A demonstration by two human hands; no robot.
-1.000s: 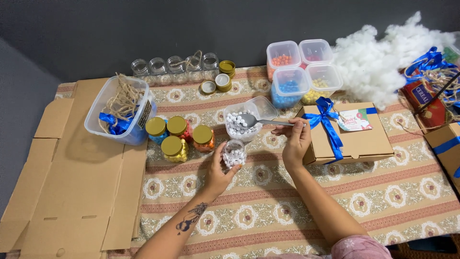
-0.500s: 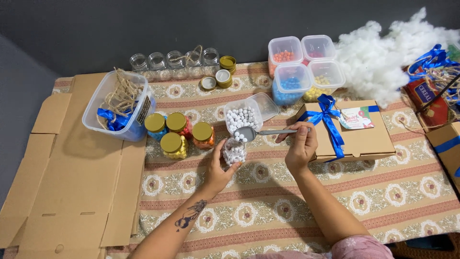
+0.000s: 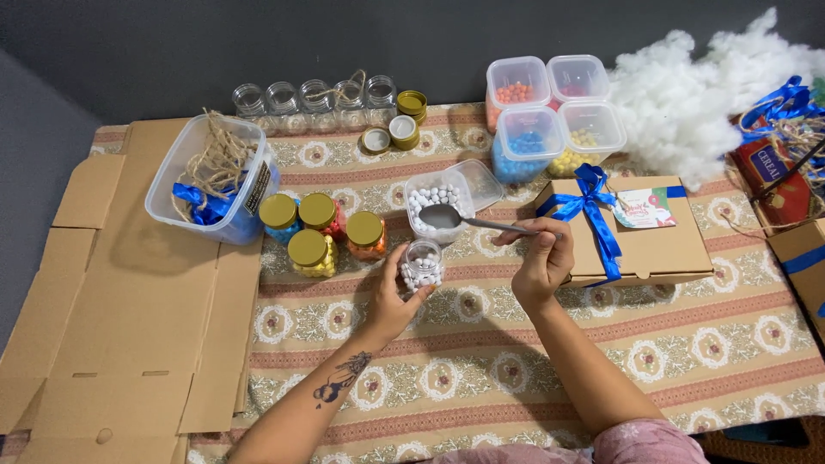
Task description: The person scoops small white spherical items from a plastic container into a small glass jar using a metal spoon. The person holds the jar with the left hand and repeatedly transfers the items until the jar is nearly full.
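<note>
While left hand (image 3: 391, 301) grips small jar (image 3: 422, 265), right hand (image 3: 540, 262) holds spoon (image 3: 464, 220), gold-lidded jars (image 3: 320, 230) beside

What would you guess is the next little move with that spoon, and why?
Probably dipping the spoon into the open tub of white beads. The right hand holds its bowl over the tub, seemingly empty, while the left hand steadies a small glass jar that is only partly filled.

White beads fill the clear jar (image 3: 422, 265) in the left hand (image 3: 391, 301). The right hand (image 3: 541, 262) holds a silver spoon (image 3: 468, 220). Left of both, jars wear gold lids (image 3: 308, 247). A blue ribbon (image 3: 593, 210) crosses the tan box (image 3: 653, 245) just right. The tablecloth (image 3: 481, 361) below is beige, floral-striped.
</note>
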